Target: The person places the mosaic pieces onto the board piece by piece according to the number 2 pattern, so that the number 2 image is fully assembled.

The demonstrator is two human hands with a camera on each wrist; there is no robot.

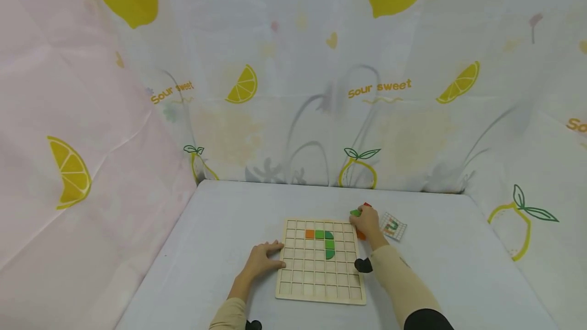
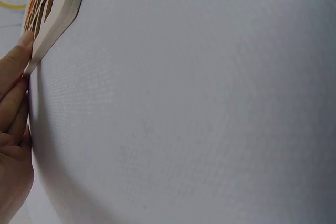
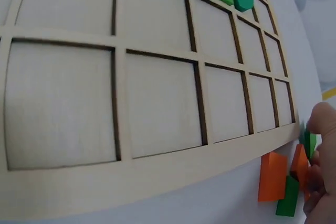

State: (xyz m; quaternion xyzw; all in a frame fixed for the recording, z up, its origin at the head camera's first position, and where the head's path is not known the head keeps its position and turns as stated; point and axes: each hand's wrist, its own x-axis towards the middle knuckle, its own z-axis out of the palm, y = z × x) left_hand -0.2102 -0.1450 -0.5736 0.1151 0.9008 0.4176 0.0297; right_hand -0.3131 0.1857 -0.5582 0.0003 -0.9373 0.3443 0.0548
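Observation:
A wooden grid board (image 1: 303, 289) lies flat on the table. Set in its upper cells are an orange square (image 1: 310, 234), light green squares (image 1: 319, 235) and dark green rounded pieces (image 1: 330, 254). With thumb and fingers spread, my left hand (image 1: 260, 260) touches the board's left edge; the left wrist view shows its fingers (image 2: 14, 59) against that edge. Beyond the board's right side, my right hand (image 1: 368, 222) is over a small group of loose blocks and pinches a green block (image 3: 310, 144). Under that hand lie an orange block (image 3: 272, 177) and another green block (image 3: 287, 196), partly covered.
A small card (image 1: 393, 226) with a printed grid pattern lies right of my right hand. White cloth covers the table (image 1: 220, 218). Lemon-printed curtains (image 1: 293, 131) stand along the back and both sides.

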